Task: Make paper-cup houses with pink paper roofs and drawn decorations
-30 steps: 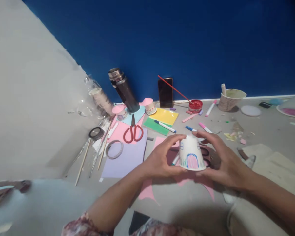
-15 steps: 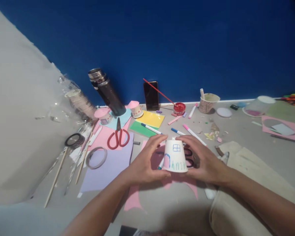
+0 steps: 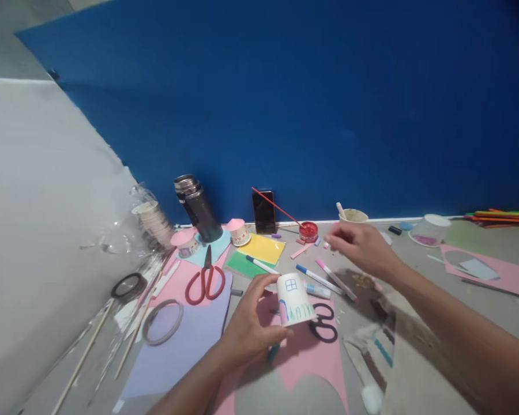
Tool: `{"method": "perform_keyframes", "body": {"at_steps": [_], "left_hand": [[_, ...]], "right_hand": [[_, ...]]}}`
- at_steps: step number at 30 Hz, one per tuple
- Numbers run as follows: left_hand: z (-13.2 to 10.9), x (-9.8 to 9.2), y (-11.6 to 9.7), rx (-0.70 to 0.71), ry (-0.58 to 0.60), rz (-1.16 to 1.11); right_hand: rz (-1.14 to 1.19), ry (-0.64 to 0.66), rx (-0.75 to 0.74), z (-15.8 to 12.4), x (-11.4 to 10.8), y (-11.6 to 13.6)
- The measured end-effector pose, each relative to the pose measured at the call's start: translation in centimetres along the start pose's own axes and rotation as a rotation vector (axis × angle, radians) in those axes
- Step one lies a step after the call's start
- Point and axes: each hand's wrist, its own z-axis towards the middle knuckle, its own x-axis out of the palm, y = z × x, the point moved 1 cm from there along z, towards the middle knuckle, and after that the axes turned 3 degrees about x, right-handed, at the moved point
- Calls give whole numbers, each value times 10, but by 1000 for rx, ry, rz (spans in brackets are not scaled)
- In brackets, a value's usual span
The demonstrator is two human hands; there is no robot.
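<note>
In my left hand (image 3: pixel 255 320) an upside-down white paper cup (image 3: pixel 294 300) is gripped between thumb and fingers, tilted slightly. A blue window, a pink door and green grass strokes are drawn on its side. My right hand (image 3: pixel 363 248) is stretched over the back of the table, fingers bent together, and what they hold, if anything, is hidden. A pink marker tip (image 3: pixel 326 245) shows just below its fingertips. Behind and beside the cup lie black-handled scissors (image 3: pixel 324 323), a blue-capped marker (image 3: pixel 318 278) and a pink-capped marker (image 3: pixel 336 279).
Red-handled scissors (image 3: pixel 205 279) and a tape roll (image 3: pixel 162 323) lie on purple paper (image 3: pixel 173 369). Farther back stand two pink-roofed cups, a dark flask (image 3: pixel 199 210), a propped phone (image 3: pixel 263 212) and a red paint pot (image 3: pixel 308 232). A beige cloth (image 3: pixel 419 369) lies at right.
My right hand has let go of the cup and moved up and away toward the back. My left hand keeps the cup, now lower in view. The view has tilted upward.
</note>
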Motion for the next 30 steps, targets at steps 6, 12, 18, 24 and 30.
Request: {"method": "perform_keyframes", "body": {"at_steps": [6, 12, 18, 24, 30], "left_hand": [[2, -4, 11, 40, -131, -44], [0, -4, 15, 25, -136, -23], [-1, -5, 16, 50, -134, -1], [-1, -3, 5, 54, -165, -12], [-1, -3, 5, 33, -161, 5]], "right_hand": [[-232, -26, 17, 100, 52, 41], [-266, 40, 38, 141, 93, 53], [-213, -35, 62, 133, 59, 24], [-83, -171, 77, 88, 16, -29], [17, -188, 74, 78, 34, -40]]}}
